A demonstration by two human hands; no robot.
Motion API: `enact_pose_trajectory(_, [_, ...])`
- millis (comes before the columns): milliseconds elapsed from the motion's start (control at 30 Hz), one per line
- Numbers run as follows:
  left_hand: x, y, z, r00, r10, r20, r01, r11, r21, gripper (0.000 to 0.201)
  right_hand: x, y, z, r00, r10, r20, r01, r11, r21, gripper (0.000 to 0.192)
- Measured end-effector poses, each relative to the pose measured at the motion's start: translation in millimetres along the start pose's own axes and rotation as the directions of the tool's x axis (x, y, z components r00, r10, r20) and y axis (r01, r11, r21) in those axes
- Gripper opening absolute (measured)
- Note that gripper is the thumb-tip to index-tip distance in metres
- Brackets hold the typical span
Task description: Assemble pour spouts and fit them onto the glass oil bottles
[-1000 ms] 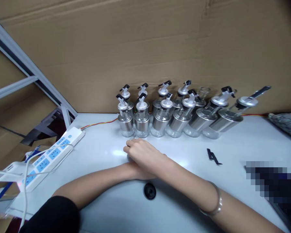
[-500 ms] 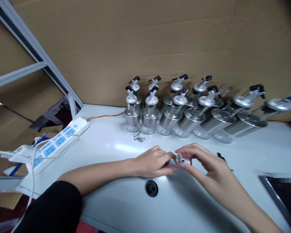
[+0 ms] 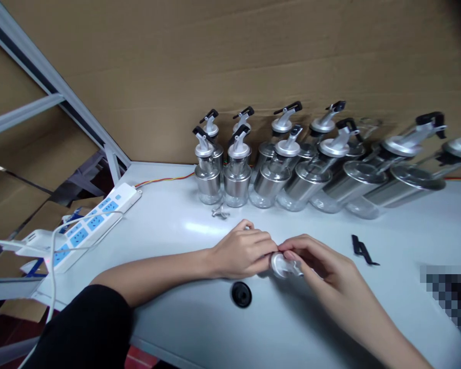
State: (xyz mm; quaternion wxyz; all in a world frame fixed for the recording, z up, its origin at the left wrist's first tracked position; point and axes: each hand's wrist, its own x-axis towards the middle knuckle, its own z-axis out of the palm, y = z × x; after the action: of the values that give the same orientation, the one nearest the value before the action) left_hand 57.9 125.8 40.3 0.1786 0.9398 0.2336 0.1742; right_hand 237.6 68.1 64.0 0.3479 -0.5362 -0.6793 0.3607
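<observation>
Over the table, my right hand [image 3: 326, 271] pinches a silver pourer cap [image 3: 281, 264] with a short spout turned to the right. Against its left side is my left hand [image 3: 244, 251], fingers curled closed around the cap's hidden lower part. Just below the left hand lies a round black stopper [image 3: 241, 294]. A black lever piece [image 3: 363, 251] rests on the table to the right of my right hand. A small silver fitting [image 3: 220, 211] lies above my left hand, in front of the bottles.
Several glass-and-steel dispenser bottles [image 3: 271, 179] with silver pourers stand in two rows along a cardboard wall [image 3: 157, 92]. On the left are a white power strip [image 3: 96, 225] with cables and a metal frame [image 3: 57, 100]. A dark, partly blurred object [image 3: 459, 297] sits at the right edge.
The pourer cap has been turned, so its spout now points right and its round top shows. The black lever piece has come out from behind my right hand. The view shifted slightly.
</observation>
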Motion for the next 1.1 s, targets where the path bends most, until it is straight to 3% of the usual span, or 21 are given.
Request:
enact_pose_trajectory(100, [0.1,1.2,-1.0,0.999,-0.039,0.004,0.039,0.999,0.004,0.028,-0.1,1.1,1.6,0.999,-0.038,-0.001,0.038,0.999,-0.015,0.011])
enact_pose_trajectory(300, [-0.6,1.6,-0.6,0.990,-0.115,-0.088,0.113,0.993,-0.021,0.024,-1.6,-1.2,-0.8,0.991,-0.129,-0.046,0.125,0.988,-0.093,0.016])
enact_pose_trajectory(500, [-0.7,0.9,0.4,0.991,-0.078,-0.109,0.077,0.997,-0.012,0.017,-2.6,5.5,-1.9,0.991,0.037,-0.127,-0.025,0.995,0.093,0.012])
enact_pose_trajectory(667, [-1.1,-2.7,5.7,0.994,0.063,-0.089,-0.061,0.998,0.029,0.021,-1.8,4.3,-2.2,0.986,0.121,-0.117,-0.096,0.975,0.201,0.019])
enact_pose_trajectory(900, [-1.0,-3.8,4.9,0.979,0.160,-0.125,-0.148,0.984,0.100,0.026,-0.4,3.5,-9.6,0.992,0.085,-0.092,-0.082,0.996,0.031,0.022])
enact_pose_trajectory(1000, [-1.0,-3.3,3.3,0.981,0.147,-0.126,-0.136,0.987,0.089,0.027,3.4,1.4,-27.4,0.998,0.046,-0.053,-0.053,0.990,-0.129,0.028])
enact_pose_trajectory(1100, [-1.2,-3.4,3.3,0.987,0.119,-0.109,-0.111,0.991,0.074,0.027,4.7,6.4,-51.3,0.996,0.082,0.031,-0.071,0.962,-0.262,0.032])
